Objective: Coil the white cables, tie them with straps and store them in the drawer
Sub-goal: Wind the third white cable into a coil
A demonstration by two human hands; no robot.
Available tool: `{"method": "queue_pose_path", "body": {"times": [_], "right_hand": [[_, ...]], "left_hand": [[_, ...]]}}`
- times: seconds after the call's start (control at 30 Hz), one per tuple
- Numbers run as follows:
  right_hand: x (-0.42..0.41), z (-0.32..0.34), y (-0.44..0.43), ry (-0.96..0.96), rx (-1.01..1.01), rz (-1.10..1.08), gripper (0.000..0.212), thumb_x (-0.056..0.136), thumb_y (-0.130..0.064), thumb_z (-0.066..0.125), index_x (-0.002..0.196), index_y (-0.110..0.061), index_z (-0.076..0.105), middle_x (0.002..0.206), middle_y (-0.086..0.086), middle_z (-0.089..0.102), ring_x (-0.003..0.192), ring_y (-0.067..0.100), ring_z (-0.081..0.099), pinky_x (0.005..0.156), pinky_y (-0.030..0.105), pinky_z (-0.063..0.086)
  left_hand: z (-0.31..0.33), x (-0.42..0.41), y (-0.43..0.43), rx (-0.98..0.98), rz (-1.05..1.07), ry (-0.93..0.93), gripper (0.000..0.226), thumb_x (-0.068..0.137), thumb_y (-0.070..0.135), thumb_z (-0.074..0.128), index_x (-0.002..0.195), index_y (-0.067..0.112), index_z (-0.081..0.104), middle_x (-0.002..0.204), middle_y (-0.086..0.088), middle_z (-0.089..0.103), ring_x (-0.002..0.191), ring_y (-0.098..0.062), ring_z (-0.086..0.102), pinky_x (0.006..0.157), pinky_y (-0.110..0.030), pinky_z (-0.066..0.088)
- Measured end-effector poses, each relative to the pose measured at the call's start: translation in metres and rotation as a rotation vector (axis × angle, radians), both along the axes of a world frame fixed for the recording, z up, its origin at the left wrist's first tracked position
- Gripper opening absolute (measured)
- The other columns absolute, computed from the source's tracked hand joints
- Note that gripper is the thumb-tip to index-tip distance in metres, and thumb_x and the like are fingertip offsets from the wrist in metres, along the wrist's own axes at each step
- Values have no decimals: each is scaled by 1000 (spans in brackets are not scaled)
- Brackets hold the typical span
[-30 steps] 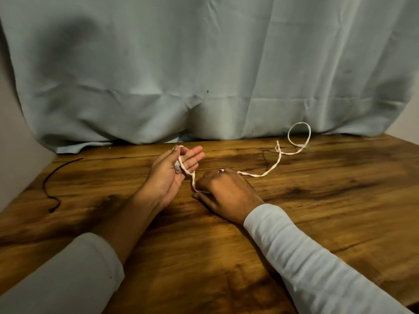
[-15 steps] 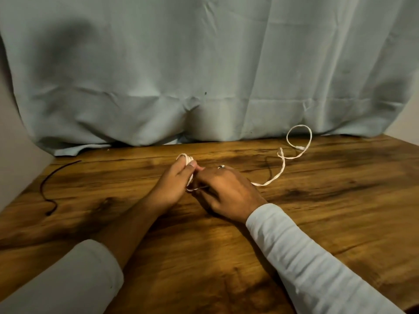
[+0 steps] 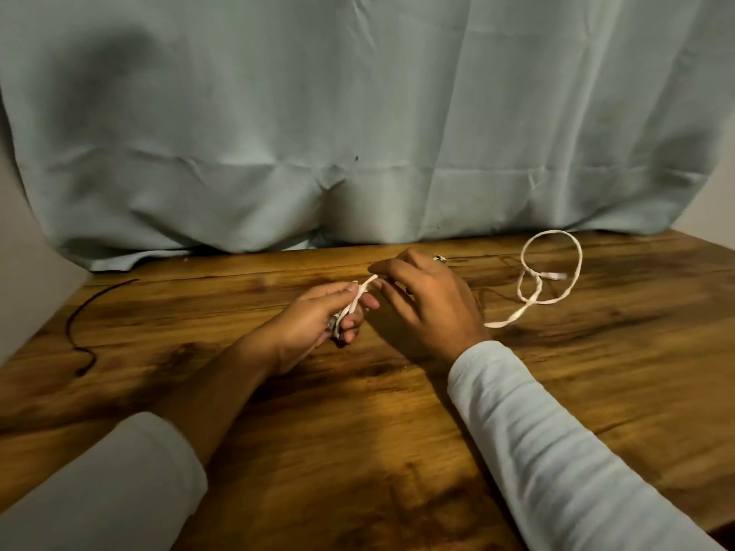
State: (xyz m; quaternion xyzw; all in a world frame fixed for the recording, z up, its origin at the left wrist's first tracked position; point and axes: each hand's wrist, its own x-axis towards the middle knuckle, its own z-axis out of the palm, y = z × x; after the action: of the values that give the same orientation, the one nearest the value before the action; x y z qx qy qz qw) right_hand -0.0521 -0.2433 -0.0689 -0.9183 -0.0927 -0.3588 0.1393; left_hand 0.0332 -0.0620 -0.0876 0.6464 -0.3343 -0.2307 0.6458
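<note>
The left hand is curled shut around the first turns of the white cable, thumb pressing them down, apparently so the coil cannot spring apart. The right hand, just beside it, pinches the strand near the left fingertips with its other fingers spread, seemingly to feed the next turn. Beyond the right hand, the slack lies looped on the bench, free to be drawn in.
</note>
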Motion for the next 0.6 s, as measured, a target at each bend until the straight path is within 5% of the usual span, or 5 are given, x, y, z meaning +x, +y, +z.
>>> {"method": "queue_pose_path", "body": {"times": [0.13,0.37,0.5,0.6], "right_hand": [[5,-4,-4,68,-29,-90,42,107,-38,40,146,-29,55,117,6,64,105,28,61,85,40,51],[9,-14,17,393,-284,-375,89,103,-55,40,163,-14,-10,142,16,58,126,38,57,110,56,35],[13,-17,34,383,-411,-505,82,105,-53,38,163,-9,2,138,16,59,124,39,58,113,63,28],[12,-17,37,367,-475,-407,57,106,-46,38,152,-12,40,134,15,63,119,38,60,112,62,29]], "left_hand": [[2,-4,2,-65,-113,125,32,107,29,42,108,5,65,67,-1,44,61,-14,48,67,-32,40],[11,-3,7,-419,-118,512,21,103,27,45,89,15,55,60,6,45,52,-9,44,60,-27,48],[18,3,14,-583,-82,629,24,105,29,42,88,20,55,55,9,45,48,-5,40,60,-23,45],[20,3,15,-624,15,640,27,106,29,43,86,20,57,57,9,50,52,-5,47,61,-24,49]]}}
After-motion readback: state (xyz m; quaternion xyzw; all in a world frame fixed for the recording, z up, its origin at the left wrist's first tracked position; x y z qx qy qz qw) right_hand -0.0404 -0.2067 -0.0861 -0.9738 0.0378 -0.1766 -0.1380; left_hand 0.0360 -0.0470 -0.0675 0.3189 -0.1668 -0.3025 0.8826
